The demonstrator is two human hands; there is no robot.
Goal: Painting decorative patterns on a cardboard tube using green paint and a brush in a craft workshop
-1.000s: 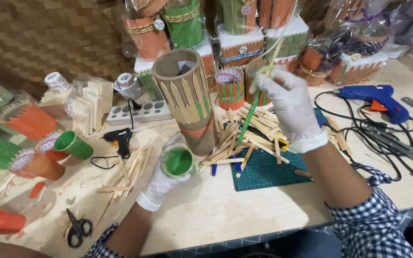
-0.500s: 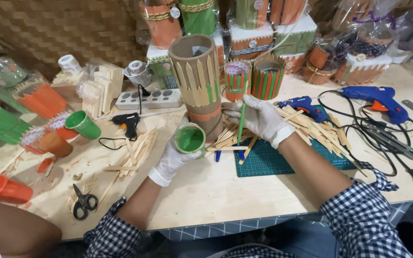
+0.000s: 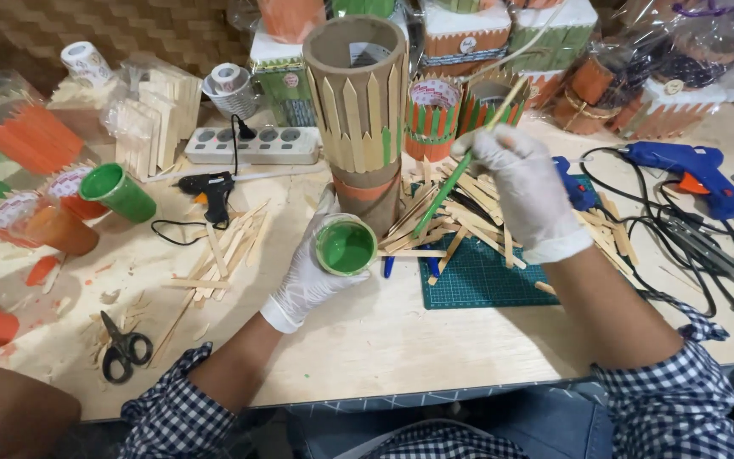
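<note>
Head view: the gloved left hand (image 3: pixel 312 272) has its fingers curled round a small cup (image 3: pixel 345 246) of green paint, held just in front of the cardboard tube (image 3: pixel 358 102) clad in wooden sticks. The gloved right hand (image 3: pixel 524 191) pinches a green-tipped brush (image 3: pixel 456 174), its wet end angled down to the left of those fingers, near the tube's base and just above the cup. A tilt of the cup could spill paint on the table (image 3: pixel 384 340); a careless stroke could smear the bare sticks. Both forearms reach forward, wrists bent inward towards the tube.
</note>
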